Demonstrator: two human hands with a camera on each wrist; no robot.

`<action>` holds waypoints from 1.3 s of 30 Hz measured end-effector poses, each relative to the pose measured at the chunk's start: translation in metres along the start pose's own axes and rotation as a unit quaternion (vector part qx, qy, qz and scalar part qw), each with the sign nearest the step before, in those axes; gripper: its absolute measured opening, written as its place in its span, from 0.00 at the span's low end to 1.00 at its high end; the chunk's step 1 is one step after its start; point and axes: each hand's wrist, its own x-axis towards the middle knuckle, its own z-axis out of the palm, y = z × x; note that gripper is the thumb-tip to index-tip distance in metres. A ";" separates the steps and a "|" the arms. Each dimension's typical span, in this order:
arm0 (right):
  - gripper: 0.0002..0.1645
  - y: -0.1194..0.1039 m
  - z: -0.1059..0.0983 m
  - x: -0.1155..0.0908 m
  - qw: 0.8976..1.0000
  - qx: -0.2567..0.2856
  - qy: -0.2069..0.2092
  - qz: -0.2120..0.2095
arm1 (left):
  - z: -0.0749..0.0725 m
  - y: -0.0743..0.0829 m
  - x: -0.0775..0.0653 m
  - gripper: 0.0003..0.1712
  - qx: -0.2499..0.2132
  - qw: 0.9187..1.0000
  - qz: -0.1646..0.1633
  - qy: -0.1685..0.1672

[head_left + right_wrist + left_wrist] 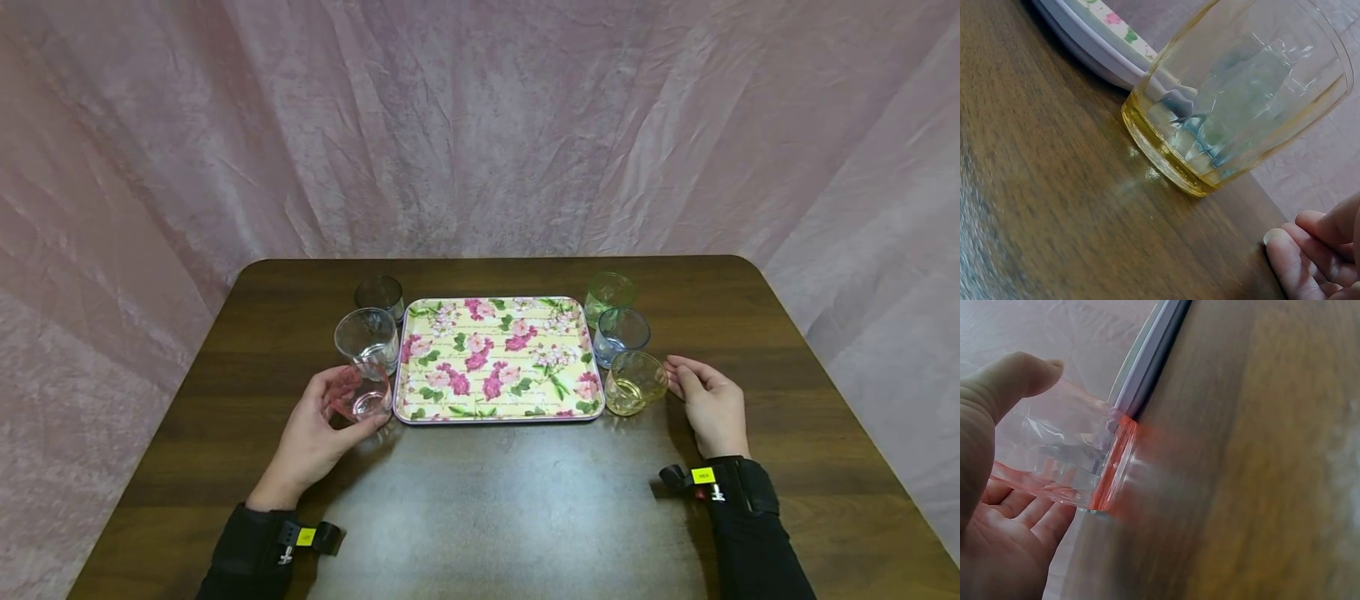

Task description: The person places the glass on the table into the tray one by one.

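Observation:
On the left, my left hand (315, 442) holds a pink-tinted glass (369, 393), its thumb on the near side and its fingers round the other. This glass stands upright beside the left edge of a flowered tray (487, 418). In the left wrist view its reddish base (1113, 465) meets the wooden table. My right hand (711, 408) is just right of a yellow-tinted glass (630, 393), fingers loosely bent with nothing in them. The right wrist view shows a gap between those fingertips (1282, 247) and the yellow glass, which stands upright.
Behind the pink glass stand a clear glass (375, 343) and a dark grey one (381, 296). Along the tray's right side are a blue glass (618, 335) and a green one (606, 300). A pink curtain (480, 125) hangs behind the wooden table (480, 508).

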 end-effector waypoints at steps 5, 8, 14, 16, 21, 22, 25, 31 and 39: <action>0.25 -0.001 0.000 0.000 1.000 0.003 -0.001 -0.002 | -0.001 0.002 -0.001 0.48 0.001 1.000 0.003 0.001; 0.25 -0.001 0.000 0.000 1.000 0.006 -0.001 0.000 | -0.002 0.004 -0.001 0.48 0.000 1.000 0.007 0.000; 0.25 0.000 0.000 0.001 1.000 0.010 0.000 0.001 | -0.003 0.007 -0.002 0.47 -0.002 1.000 0.023 0.005; 0.25 0.001 0.000 0.001 1.000 0.014 -0.001 0.000 | -0.005 0.008 -0.002 0.47 0.001 1.000 0.028 0.008; 0.24 0.001 0.001 0.000 1.000 0.021 -0.002 -0.005 | -0.009 0.016 -0.004 0.46 0.002 0.999 0.039 0.012; 0.24 0.001 0.001 -0.001 1.000 0.021 -0.002 -0.006 | -0.010 0.018 -0.004 0.46 0.001 0.999 0.042 0.012; 0.24 0.000 0.001 -0.002 1.000 0.024 -0.001 -0.006 | -0.012 0.022 -0.005 0.45 0.000 0.999 0.051 0.015; 0.25 -0.002 0.001 -0.002 1.000 0.007 0.000 -0.007 | -0.016 0.031 -0.004 0.45 -0.013 0.998 0.065 0.014; 0.25 -0.002 0.001 -0.003 1.000 -0.002 -0.003 -0.009 | -0.020 0.040 0.000 0.44 -0.025 0.996 0.081 0.008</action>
